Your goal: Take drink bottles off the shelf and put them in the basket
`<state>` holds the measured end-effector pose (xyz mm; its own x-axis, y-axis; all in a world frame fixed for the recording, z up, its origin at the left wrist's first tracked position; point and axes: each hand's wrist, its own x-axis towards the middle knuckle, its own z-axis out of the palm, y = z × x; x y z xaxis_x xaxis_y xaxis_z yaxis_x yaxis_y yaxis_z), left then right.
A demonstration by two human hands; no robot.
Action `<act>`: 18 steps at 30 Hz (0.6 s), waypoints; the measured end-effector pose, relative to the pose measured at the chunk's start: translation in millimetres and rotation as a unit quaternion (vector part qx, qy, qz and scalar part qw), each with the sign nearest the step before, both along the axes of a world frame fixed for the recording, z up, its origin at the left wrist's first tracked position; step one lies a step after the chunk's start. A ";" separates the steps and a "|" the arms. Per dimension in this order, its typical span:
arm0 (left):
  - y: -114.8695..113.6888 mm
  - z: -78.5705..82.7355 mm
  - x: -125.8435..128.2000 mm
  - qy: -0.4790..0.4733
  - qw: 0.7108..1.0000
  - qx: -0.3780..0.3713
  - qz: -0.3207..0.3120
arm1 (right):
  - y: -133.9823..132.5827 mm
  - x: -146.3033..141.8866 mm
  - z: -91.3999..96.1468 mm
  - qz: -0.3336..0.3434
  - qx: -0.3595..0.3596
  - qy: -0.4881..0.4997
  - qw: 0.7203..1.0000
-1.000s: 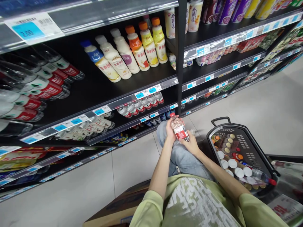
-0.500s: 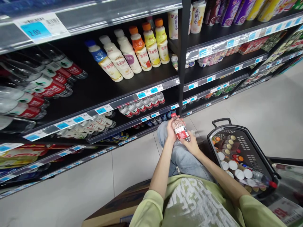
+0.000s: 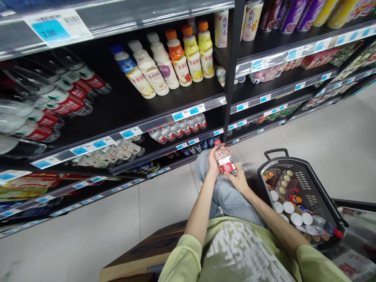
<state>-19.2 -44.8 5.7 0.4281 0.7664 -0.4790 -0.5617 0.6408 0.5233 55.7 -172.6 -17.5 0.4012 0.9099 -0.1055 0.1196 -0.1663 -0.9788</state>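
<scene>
Both bare arms reach forward from the torso and converge over a bent leg. The left forearm rises steeply, leaning inward, while the right forearm slants in across the body at a flatter angle. The hands are close together in a two-handed grasp: the left hand sits higher, its fingers wrapped around from behind, and the right hand lower, its thumb pointing inward.

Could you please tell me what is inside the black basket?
Inside the black basket are white-topped containers, orange caps and a clear, red-capped bottle. Whatever lies beneath them is covered and cannot be seen.
</scene>
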 end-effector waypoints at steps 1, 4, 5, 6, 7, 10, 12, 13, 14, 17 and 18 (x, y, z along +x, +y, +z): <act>0.0 0.6 -0.1 -0.002 1.000 0.001 -0.001 | -0.4 0.3 -0.5 0.002 -0.001 -0.002 1.000; 0.4 1.9 -0.9 -0.002 1.000 0.001 -0.004 | -2.0 0.8 -3.5 0.012 0.000 -0.015 1.000; 0.5 1.8 -1.4 -0.003 1.000 0.000 -0.004 | -2.5 0.6 -5.0 0.011 0.006 -0.021 1.000; 0.5 1.6 -1.9 -0.006 1.000 -0.001 -0.003 | -3.0 0.3 -6.9 0.005 0.017 -0.026 1.000; 0.5 1.1 -2.3 -0.011 1.000 -0.003 -0.002 | -3.3 -0.1 -8.9 -0.006 0.028 -0.029 0.999; 0.1 -0.5 -2.7 -0.026 1.000 -0.013 0.005 | -3.0 -1.8 -15.4 -0.051 0.047 -0.026 0.997; -0.3 -0.9 -2.2 -0.030 0.999 -0.020 0.008 | -2.0 -2.5 -18.4 -0.066 0.048 -0.019 0.997; -0.5 -0.8 -1.8 -0.031 0.999 -0.023 0.010 | -1.5 -2.6 -19.1 -0.069 0.050 -0.016 0.996; -0.6 -0.6 -1.4 -0.031 0.999 -0.026 0.011 | -1.1 -2.5 -19.2 -0.070 0.053 -0.013 0.996; -0.7 -0.2 -0.2 -0.025 0.999 -0.034 0.015 | -0.9 -1.2 -16.7 -0.070 0.047 -0.016 0.996; -0.7 -0.4 0.1 -0.023 0.999 -0.036 0.014 | -1.3 -0.5 -15.5 -0.070 0.039 -0.020 0.997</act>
